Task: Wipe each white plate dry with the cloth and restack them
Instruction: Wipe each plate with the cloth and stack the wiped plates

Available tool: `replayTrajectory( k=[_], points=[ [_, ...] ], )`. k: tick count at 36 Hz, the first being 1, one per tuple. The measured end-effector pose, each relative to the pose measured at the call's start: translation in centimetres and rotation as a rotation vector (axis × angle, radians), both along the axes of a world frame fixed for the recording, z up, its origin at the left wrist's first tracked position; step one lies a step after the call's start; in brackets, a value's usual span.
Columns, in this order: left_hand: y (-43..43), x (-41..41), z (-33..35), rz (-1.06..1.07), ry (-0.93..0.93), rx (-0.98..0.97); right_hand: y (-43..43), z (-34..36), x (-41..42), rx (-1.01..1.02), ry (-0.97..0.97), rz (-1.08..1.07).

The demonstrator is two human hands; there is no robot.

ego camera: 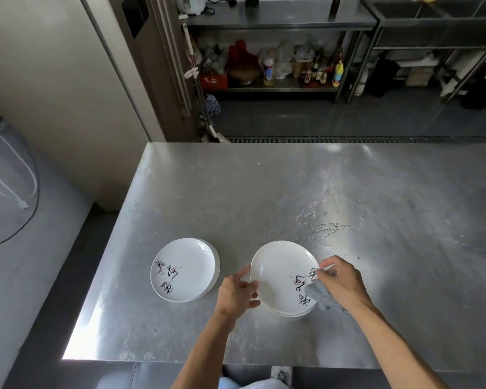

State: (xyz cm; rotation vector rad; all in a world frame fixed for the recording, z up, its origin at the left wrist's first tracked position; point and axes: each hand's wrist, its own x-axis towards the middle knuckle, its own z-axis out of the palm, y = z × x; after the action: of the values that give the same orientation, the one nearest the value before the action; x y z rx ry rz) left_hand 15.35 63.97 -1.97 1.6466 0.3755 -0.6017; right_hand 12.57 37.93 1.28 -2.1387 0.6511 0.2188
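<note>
While left grip (237,293) pinches plate (281,273) rim, right grip (341,282) clutches cloth (319,296), wide steel tabletop (292,186) beyond.

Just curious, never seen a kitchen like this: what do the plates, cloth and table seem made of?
The plates look like glazed ceramic, perhaps melamine: glossy white, bright highlights, painted characters. The cloth seems soft grey fabric, maybe terry: fuzzy, crumpled. The table looks like brushed stainless steel: dull silver sheen, blurred reflections, water beading.
</note>
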Motion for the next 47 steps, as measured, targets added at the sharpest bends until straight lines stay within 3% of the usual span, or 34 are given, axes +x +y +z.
replayTrajectory(
  k=[9,18,22,31,43,47],
  points=[
    [3.1,1.2,0.7,0.163,-0.029,-0.042,5.2,1.6,2.9,0.147,-0.211,0.101],
    [10.9,1.1,0.0,0.569,-0.020,0.071,14.5,2.1,6.0,0.283,-0.143,0.265],
    [14.1,0.4,-0.3,0.593,-0.014,0.155,18.6,0.8,7.0,0.292,-0.083,0.299],
    [17.9,1.1,0.3,0.600,0.034,0.121,25.5,-0.9,8.2,0.282,-0.047,0.293],
    [19.8,3.0,0.1,0.538,0.152,0.094,26.2,-3.9,8.6,-0.129,-0.056,0.497],
    [20.0,3.4,0.2,0.448,0.163,0.158,26.1,-4.2,9.0,-0.089,0.029,0.538]
  ],
)
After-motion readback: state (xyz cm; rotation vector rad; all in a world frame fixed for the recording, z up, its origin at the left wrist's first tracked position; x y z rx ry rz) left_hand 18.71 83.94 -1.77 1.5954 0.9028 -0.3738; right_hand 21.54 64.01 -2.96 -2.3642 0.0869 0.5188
